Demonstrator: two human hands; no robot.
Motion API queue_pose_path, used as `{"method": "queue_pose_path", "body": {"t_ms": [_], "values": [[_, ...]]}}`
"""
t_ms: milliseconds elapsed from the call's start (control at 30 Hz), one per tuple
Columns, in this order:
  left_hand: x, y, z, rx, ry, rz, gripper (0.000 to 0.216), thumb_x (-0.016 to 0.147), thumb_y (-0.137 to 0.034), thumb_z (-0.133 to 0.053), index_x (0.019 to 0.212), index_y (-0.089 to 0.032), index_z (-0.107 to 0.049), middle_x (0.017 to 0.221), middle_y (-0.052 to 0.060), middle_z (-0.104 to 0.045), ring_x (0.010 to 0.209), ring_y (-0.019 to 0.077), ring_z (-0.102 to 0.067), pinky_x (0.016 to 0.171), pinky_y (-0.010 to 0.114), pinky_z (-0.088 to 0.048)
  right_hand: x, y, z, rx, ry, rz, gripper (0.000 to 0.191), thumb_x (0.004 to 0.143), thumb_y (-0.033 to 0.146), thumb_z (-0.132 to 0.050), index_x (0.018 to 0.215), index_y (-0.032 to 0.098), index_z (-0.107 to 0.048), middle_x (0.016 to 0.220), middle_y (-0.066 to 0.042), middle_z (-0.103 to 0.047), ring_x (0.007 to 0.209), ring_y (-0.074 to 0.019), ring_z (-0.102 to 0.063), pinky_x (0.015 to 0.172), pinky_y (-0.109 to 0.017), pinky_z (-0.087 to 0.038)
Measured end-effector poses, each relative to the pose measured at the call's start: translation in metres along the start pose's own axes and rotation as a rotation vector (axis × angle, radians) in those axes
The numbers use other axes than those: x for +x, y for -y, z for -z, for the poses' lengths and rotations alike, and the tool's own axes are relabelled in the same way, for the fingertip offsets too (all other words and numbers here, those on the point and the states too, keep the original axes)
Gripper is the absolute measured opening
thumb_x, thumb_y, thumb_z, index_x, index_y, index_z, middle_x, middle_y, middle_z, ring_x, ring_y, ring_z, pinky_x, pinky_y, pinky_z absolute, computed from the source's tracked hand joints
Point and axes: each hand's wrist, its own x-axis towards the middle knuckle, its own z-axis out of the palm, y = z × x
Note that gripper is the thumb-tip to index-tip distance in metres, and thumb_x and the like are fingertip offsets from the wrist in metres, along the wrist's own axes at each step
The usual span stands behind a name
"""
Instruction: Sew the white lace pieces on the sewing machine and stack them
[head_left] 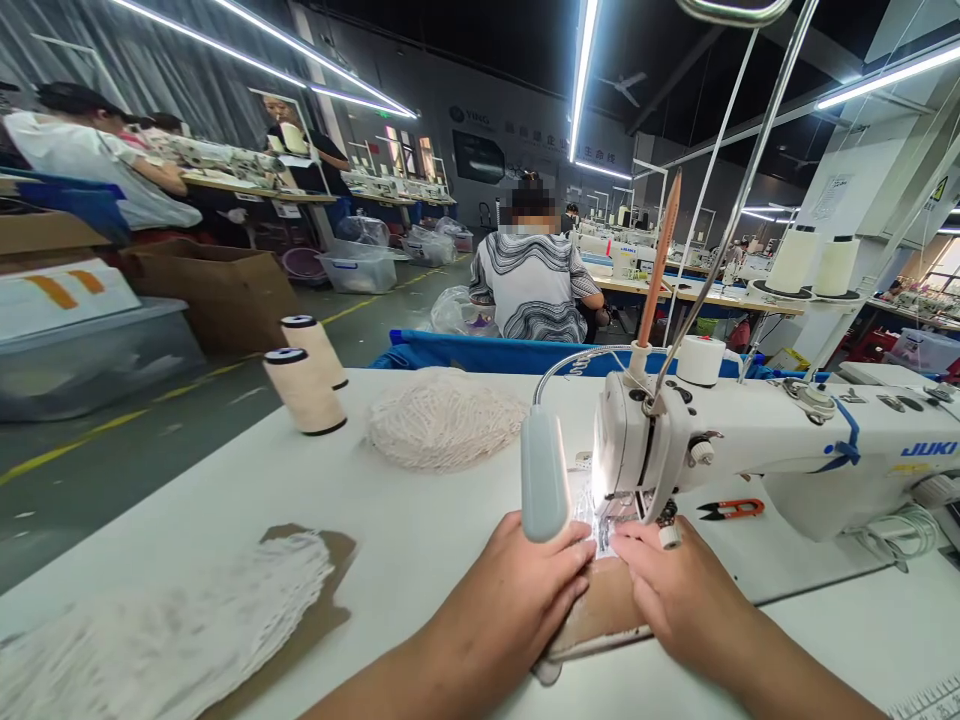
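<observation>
A white sewing machine [630, 430] stands on the table, its needle area brightly lit. My left hand [529, 575] lies left of the presser foot, fingers together and pressed down at a small piece of white lacy fabric [585, 505]. On the other side, my right hand [675, 580] has thumb and fingertips closed together at the same fabric, close to the foot. Most of that piece is hidden by the fingers and the machine head. Between the hands is a brown plate area [604, 600]. A grey lamp head [544, 475] hangs just above my left hand.
White lacy pieces lie in a pile [446, 415] behind and a stack [180, 630] at left. Two thread cones [307, 390] stand at the table's far left edge. Orange-handled thread snips [731, 509] lie under the machine arm. A person [529, 280] sits ahead.
</observation>
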Motion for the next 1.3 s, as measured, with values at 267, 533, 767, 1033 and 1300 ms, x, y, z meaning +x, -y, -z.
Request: {"method": "queue_pose_path", "body": {"t_ms": [267, 533, 767, 1033, 1300], "values": [[-0.011, 0.003, -0.004, 0.054, -0.001, 0.123, 0.037, 0.100, -0.014, -0.057, 0.132, -0.028, -0.067, 0.138, 0.008, -0.073, 0.114, 0.0312, -0.069, 0.096, 0.045, -0.058, 0.001, 0.005, 0.000, -0.048, -0.041, -0.024, 0.038, 0.092, 0.004, -0.057, 0.122, 0.021, -0.073, 0.125, -0.013, -0.077, 0.106, -0.0290, -0.066, 0.087, -0.039, -0.059], [-0.013, 0.011, -0.009, 0.194, -0.004, 0.120, 0.043, 0.096, -0.029, -0.065, 0.139, -0.026, -0.062, 0.123, 0.011, -0.078, 0.108, 0.0346, -0.071, 0.095, 0.047, -0.055, -0.003, 0.006, -0.005, 0.062, -0.031, 0.080, 0.041, 0.093, 0.001, -0.052, 0.123, 0.024, -0.068, 0.113, -0.009, -0.075, 0.101, -0.0269, -0.067, 0.086, -0.039, -0.056], [-0.017, -0.008, 0.021, 0.129, -0.035, 0.055, 0.030, 0.102, -0.019, -0.050, 0.073, -0.024, -0.055, 0.070, 0.000, -0.062, 0.064, 0.0211, -0.056, 0.073, 0.037, -0.045, 0.002, 0.019, -0.019, 0.153, -0.086, 0.404, 0.046, 0.095, 0.013, -0.057, 0.140, 0.022, -0.058, 0.137, -0.011, -0.074, 0.128, -0.0267, -0.067, 0.103, -0.041, -0.055], [-0.020, 0.017, 0.035, 0.189, 0.093, 0.415, 0.013, 0.089, -0.028, -0.062, 0.100, -0.021, -0.064, 0.100, 0.009, -0.068, 0.094, 0.0335, -0.064, 0.082, 0.045, -0.047, -0.010, 0.017, -0.038, 0.063, -0.124, 0.550, 0.011, 0.106, 0.017, -0.064, 0.113, 0.026, -0.066, 0.100, 0.002, -0.078, 0.089, -0.0158, -0.068, 0.082, -0.033, -0.049], [-0.015, 0.007, 0.027, 0.049, 0.049, 0.323, 0.017, 0.096, -0.024, -0.052, 0.079, -0.024, -0.054, 0.078, 0.001, -0.060, 0.072, 0.0223, -0.057, 0.066, 0.032, -0.040, -0.019, 0.016, -0.033, 0.228, 0.115, 0.640, 0.011, 0.105, 0.030, -0.072, 0.099, 0.027, -0.063, 0.088, 0.003, -0.072, 0.088, -0.0168, -0.065, 0.086, -0.032, -0.048]]}}
